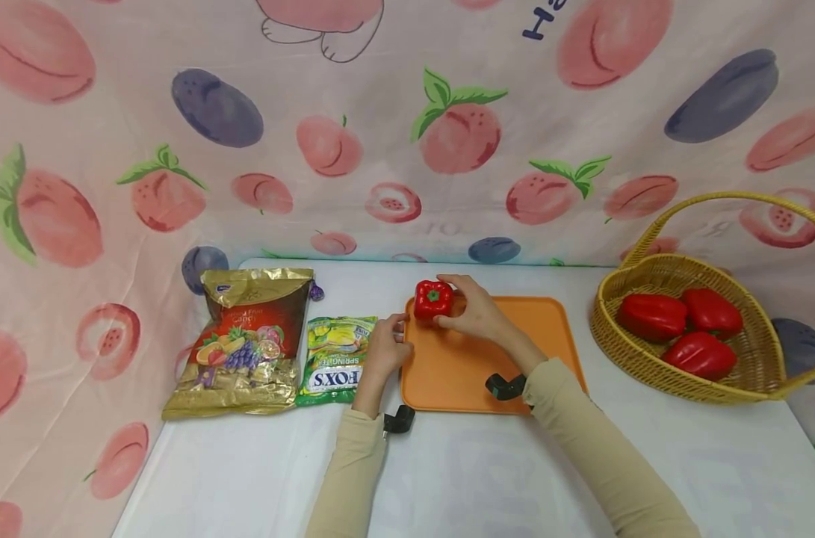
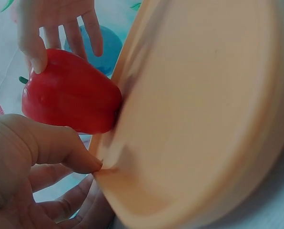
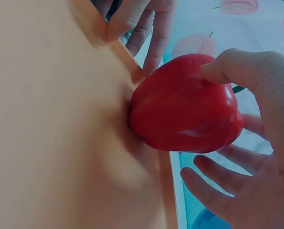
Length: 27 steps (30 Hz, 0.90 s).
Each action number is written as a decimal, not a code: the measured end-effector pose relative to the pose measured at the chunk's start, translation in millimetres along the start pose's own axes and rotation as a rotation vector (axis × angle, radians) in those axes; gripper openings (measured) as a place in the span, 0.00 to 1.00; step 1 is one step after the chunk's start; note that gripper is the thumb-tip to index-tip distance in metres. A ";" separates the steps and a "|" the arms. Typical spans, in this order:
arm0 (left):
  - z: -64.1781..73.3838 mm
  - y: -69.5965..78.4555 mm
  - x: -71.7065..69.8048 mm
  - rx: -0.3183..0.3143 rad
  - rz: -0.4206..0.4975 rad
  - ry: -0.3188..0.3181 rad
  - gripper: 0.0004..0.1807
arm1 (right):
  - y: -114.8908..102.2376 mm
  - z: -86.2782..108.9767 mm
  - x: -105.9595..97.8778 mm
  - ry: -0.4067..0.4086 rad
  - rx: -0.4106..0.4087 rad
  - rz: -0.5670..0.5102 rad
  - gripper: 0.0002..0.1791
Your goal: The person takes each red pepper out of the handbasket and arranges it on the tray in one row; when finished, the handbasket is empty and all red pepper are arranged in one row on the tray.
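Observation:
A red bell pepper (image 1: pixel 433 300) with a green stem stands upright in the far left corner of an orange tray (image 1: pixel 474 373). My right hand (image 1: pixel 476 310) holds it from the right. In the right wrist view the thumb (image 3: pixel 218 71) presses on the pepper (image 3: pixel 180 109), an index finger lies behind it, and the other fingers are spread away. My left hand (image 1: pixel 385 350) pinches the tray's left rim. The left wrist view shows its thumb (image 2: pixel 80 155) on the inside of the rim and the fingers outside, just nearer than the pepper (image 2: pixel 70 95).
On the right stands a yellow wicker basket (image 1: pixel 612 340) holding three red bell peppers (image 1: pixel 652 315). Left of the tray lie a green Fox's candy bag (image 1: pixel 333 366) and a larger gold and brown candy bag (image 1: pixel 246 344). A small purple wrapped candy (image 1: pixel 316 291) sits behind them. Fruit-print cloth hangs at the back.

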<state>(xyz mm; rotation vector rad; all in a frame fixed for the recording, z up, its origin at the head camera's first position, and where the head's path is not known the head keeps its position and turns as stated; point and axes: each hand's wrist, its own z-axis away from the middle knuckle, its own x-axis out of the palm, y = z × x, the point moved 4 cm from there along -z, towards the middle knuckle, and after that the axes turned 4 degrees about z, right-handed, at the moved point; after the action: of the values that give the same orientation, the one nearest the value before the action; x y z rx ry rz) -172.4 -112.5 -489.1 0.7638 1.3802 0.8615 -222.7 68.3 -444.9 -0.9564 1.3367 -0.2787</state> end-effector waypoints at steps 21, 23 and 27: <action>1.1 -1.1 2.3 -0.040 0.005 -0.010 0.29 | 4.0 13.3 -10.4 -0.015 0.013 -0.053 0.45; 0.6 -1.4 1.9 -0.042 0.005 -0.009 0.29 | 5.0 17.4 -19.3 -0.004 -0.011 -0.052 0.45; 0.7 -2.6 0.8 -0.041 0.006 -0.003 0.29 | 10.2 29.0 -43.8 0.035 -0.037 -0.027 0.45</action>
<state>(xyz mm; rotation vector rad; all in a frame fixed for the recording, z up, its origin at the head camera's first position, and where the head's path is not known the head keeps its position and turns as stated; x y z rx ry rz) -171.6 -113.1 -491.7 0.7377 1.3539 0.8902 -211.5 116.2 -423.8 -1.0053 1.3658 -0.2926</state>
